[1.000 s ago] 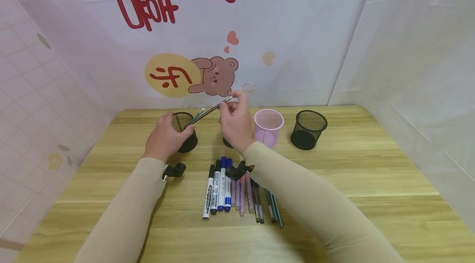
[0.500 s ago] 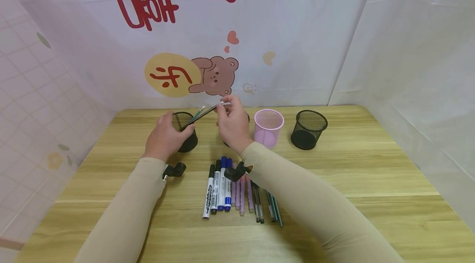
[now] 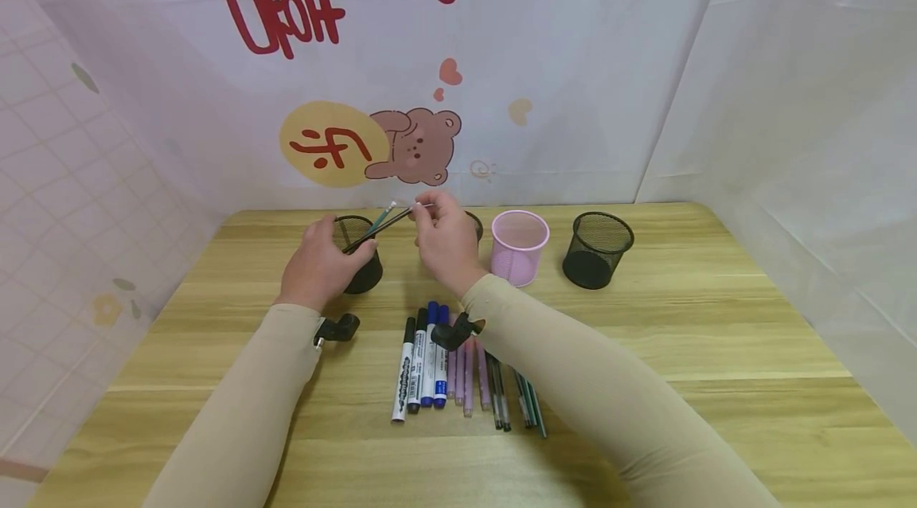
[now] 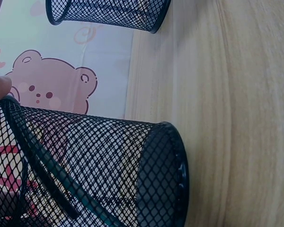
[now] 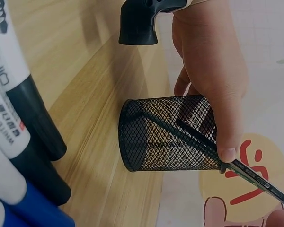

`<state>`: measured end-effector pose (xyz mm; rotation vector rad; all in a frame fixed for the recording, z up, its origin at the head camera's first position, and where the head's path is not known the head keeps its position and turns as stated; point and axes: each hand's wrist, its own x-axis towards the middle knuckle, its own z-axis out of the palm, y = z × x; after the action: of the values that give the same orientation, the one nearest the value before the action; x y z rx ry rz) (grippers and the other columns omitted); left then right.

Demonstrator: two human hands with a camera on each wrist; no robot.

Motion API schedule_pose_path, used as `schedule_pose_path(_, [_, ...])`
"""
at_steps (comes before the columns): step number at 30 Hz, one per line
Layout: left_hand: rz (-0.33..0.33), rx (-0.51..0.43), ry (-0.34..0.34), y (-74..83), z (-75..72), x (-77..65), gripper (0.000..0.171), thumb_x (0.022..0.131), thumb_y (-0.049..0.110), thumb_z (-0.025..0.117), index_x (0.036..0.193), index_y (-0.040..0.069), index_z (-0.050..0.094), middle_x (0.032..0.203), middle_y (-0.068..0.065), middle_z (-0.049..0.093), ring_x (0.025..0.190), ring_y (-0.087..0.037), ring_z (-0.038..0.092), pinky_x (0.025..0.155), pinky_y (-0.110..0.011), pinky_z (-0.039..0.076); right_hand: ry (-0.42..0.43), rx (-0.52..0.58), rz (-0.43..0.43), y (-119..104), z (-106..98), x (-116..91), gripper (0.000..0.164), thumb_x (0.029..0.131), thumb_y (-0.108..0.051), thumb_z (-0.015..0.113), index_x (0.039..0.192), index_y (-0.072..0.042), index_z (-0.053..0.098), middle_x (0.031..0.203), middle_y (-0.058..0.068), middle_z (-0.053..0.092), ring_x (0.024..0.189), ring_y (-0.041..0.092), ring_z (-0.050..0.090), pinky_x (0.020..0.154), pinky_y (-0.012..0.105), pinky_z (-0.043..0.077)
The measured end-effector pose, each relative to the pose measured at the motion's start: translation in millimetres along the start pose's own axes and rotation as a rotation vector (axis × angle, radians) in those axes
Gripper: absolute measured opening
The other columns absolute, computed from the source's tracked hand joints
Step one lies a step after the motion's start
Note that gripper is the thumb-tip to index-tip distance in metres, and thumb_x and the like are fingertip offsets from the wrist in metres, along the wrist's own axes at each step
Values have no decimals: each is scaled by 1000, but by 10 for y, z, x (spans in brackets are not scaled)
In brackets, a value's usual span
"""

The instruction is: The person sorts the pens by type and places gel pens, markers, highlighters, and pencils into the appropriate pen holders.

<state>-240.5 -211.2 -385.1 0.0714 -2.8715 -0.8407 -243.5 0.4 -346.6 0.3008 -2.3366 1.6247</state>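
Pinching a pencil [image 3: 390,223], the right hand [image 3: 449,244] mostly hides a cup [image 3: 476,224].

You face a creased white backdrop [image 3: 573,38] | bear print [image 3: 426,146] above the wood-grain surface [image 3: 716,317]'s far edge | grid-patterned wall [image 3: 50,173] beyond its left edge

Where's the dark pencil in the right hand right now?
Head view, left of centre: the dark pencil slants from the right hand into the leftmost black mesh cup, beside the green pencil; the left hand holds that cup.
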Motion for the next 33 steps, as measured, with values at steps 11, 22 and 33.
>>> schedule_pose_path(11, [-11,3,-3,-6,16,19,101,93,73,59,163,6,31,162,-27,40,139,-49,52,106,-70,49,-59,-13,82,-19,14,12,24,108,-19,60,127,-8,67,109,8,79,78,29,75,58,23,54])
schedule_pose_path(22, [-16,9,-18,-5,3,5,105,93,75,56,165,4,27,164,-29,37,140,-51,51,106,-71,48,-57,-6,88,-29,-56,-9,25,107,-18,60,129,-8,68,112,11,78,79,31,75,57,23,53])
schedule_pose_path(33, [-17,8,-27,7,-14,-14,105,93,76,55,165,5,27,164,-28,36,140,-52,50,107,-71,47,-164,-100,60,-49,-478,-25,28,108,-23,58,130,-8,67,108,11,78,75,23,71,66,26,55])
